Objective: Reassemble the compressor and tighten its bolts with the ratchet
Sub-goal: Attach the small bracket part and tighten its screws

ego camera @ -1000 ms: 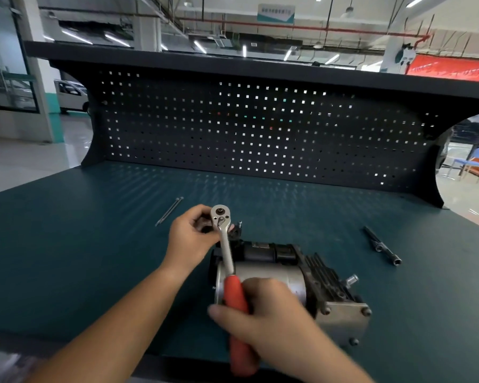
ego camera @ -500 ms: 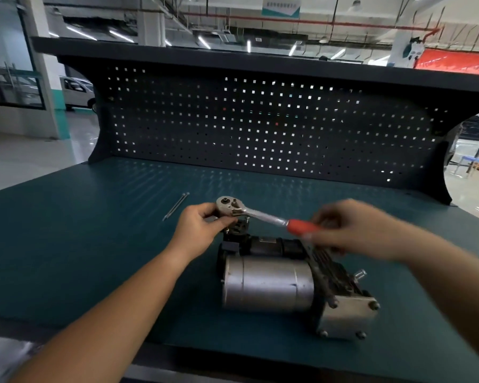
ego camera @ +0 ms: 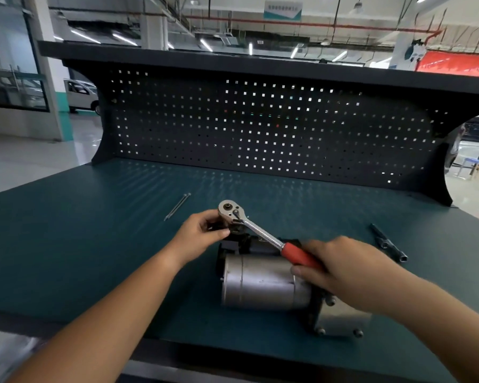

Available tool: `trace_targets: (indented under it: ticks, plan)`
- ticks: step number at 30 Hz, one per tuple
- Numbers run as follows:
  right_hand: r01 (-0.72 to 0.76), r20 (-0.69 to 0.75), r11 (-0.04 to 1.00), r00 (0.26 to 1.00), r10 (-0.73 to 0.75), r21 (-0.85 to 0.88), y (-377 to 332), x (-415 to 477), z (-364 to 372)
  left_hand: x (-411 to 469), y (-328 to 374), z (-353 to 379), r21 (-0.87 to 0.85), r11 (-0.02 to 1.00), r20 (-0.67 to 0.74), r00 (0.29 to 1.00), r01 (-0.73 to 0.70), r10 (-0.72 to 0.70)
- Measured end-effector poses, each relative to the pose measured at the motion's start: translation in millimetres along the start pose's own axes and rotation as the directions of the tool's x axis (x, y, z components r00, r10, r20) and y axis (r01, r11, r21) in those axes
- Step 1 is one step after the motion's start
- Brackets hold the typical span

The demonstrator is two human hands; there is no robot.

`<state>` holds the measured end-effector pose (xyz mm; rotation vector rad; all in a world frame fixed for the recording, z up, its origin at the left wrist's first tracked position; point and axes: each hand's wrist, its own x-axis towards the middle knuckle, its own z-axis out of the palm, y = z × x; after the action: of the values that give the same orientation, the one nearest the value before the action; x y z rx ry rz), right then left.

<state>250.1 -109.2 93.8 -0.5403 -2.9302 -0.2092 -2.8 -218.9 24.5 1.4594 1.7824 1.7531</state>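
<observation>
Right hand (ego camera: 349,268) grips ratchet (ego camera: 260,232) by its red handle; left hand (ego camera: 202,234) pinches just under the ratchet head, at compressor's (ego camera: 263,283) far left end. Compressor lies on its side on green desk (ego camera: 94,258). Two long bolts (ego camera: 177,206) lie together, well apart to left.

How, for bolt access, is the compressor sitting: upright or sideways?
Sideways: the compressor lies with its silver cylinder horizontal on the workbench.

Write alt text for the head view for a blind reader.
A person's right hand grips the red handle of a chrome ratchet while the left hand holds its head at one end of a silver cylindrical compressor lying on a dark green workbench. Two thin metal rods lie at left, a dark tool bar at right.
</observation>
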Motion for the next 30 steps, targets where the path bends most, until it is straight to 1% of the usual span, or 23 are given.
trace_targets:
  ticks: [2, 4, 7, 9, 11, 13, 15, 17, 19, 21, 25, 28, 30]
  plan:
    - [-0.04, -0.03, 0.997, 0.999, 0.042, 0.073, -13, -7, -2, -2, 5, -2, -0.016, 1.0, 0.019, 1.0, 0.017, -0.017]
    - [-0.064, -0.067, 0.992, 0.995, 0.071, 0.108, -21, -10, -8, -3, 11, 0, -0.029, 1.0, -0.007, 1.0, 0.009, -0.009]
    - [-0.047, -0.151, 0.998, 0.987, 0.053, 0.04, -29, -11, -14, -3, 20, 8, -0.007, 0.999, -0.172, 0.984, -0.049, 0.047]
    - [-0.051, -0.125, 0.997, 0.991, 0.057, 0.057, -38, -11, -14, -2, 23, 14, 0.012, 0.999, -0.279, 0.959, -0.042, 0.043]
    - [-0.084, -0.046, 0.976, 0.994, 0.095, 0.203, -49, -13, -10, 0, 22, 21, 0.06, 0.997, -0.371, 0.927, -0.039, 0.058]
    - [-0.148, 0.01, 0.914, 0.988, 0.155, 0.377, -60, -15, -3, 1, 21, 28, 0.094, 0.994, -0.42, 0.903, -0.05, 0.085]
    - [-0.2, 0.017, 0.867, 0.976, 0.216, 0.456, -70, -16, 6, 3, 19, 31, 0.083, 0.996, -0.43, 0.9, -0.044, 0.075]
    - [-0.228, 0.023, 0.84, 0.968, 0.249, 0.492, -78, -17, 11, 3, 18, 32, 0.097, 0.994, -0.431, 0.899, -0.045, 0.083]
    - [-0.232, 0.03, 0.843, 0.968, 0.249, 0.486, -81, -17, 11, 3, 20, 29, 0.134, 0.99, -0.43, 0.897, -0.054, 0.107]
    - [-0.213, 0.019, 0.87, 0.973, 0.228, 0.445, -80, -16, 2, 3, 24, 24, 0.179, 0.982, -0.427, 0.894, -0.064, 0.136]
    - [-0.132, 0.036, 0.919, 0.991, 0.128, 0.372, -79, -9, -17, 6, 28, 18, 0.236, 0.971, -0.404, 0.904, -0.044, 0.139]
    - [-0.077, 0.074, 0.944, 0.996, 0.056, 0.32, -81, -5, -25, 8, 29, 19, 0.173, 0.985, -0.411, 0.907, -0.021, 0.091]
    - [-0.098, 0.087, 0.95, 0.993, 0.075, 0.296, -75, 0, -30, 11, 28, 17, 0.093, 0.996, -0.382, 0.923, -0.007, 0.042]
